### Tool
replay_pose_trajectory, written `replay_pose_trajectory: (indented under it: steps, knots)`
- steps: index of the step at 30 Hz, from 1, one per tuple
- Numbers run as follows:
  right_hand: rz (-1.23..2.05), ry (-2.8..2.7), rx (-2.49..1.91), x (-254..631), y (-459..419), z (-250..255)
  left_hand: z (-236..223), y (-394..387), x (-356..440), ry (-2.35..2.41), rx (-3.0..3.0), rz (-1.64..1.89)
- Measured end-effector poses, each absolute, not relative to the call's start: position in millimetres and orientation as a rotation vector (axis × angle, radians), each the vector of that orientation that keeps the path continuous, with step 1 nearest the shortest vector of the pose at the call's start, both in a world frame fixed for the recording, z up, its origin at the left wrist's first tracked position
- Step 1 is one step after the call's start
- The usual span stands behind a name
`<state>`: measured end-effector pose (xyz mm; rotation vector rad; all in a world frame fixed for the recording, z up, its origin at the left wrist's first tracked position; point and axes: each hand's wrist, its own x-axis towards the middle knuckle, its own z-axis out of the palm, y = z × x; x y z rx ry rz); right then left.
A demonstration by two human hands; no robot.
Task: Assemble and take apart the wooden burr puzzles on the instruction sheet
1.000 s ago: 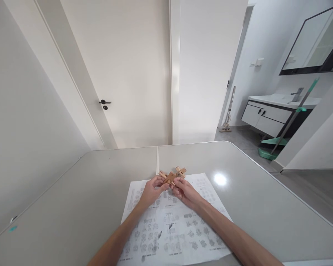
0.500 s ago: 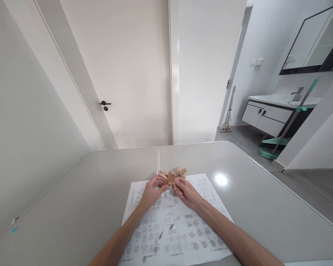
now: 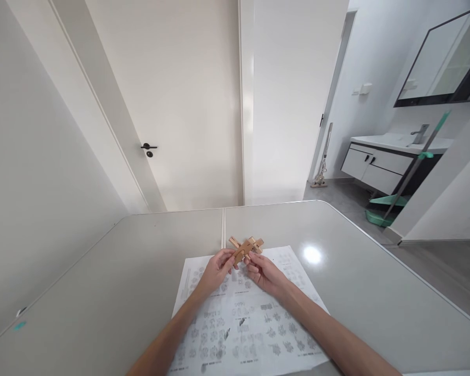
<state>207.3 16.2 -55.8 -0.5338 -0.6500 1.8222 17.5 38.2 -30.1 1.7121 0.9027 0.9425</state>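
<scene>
My left hand [image 3: 217,270] is closed on a light-brown wooden puzzle block [image 3: 242,251] with notches, gripping its lower left end between thumb and fingers. From the other side, the closed fingertips of my right hand [image 3: 265,274] press at the block's right edge, apparently on a part of it. A pale stick-like end [image 3: 234,241] juts out at the upper left; whether it is joined to the block cannot be seen. Just behind, more crossed wooden pieces [image 3: 259,243] show, partly hidden by the block. Under both hands lies a white printed sheet [image 3: 250,297].
The sheet carries rows of small puzzle diagrams and rests on a grey table [image 3: 113,292] with a seam. A white door [image 3: 191,104] stands beyond. To the right are a sink cabinet [image 3: 379,162], a green dustpan [image 3: 379,216] and a mop [image 3: 324,162].
The held wooden block has turned and shifted slightly right, showing its long notched face. The stick end at upper left has moved up and right. Both hands stay near the same spot.
</scene>
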Motion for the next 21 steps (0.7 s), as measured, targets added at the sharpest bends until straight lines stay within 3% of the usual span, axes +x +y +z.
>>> replay_pose_trajectory:
  steps: [16, 21]
  knots:
    - [1.625, -0.582, -0.586, 217, 19, -44, -20, 35, 14, 0.795, 1.656, 0.95]
    - [1.705, -0.643, -0.532, 221, 19, -44, -20, 39, 13, 0.827, 1.617, 1.057]
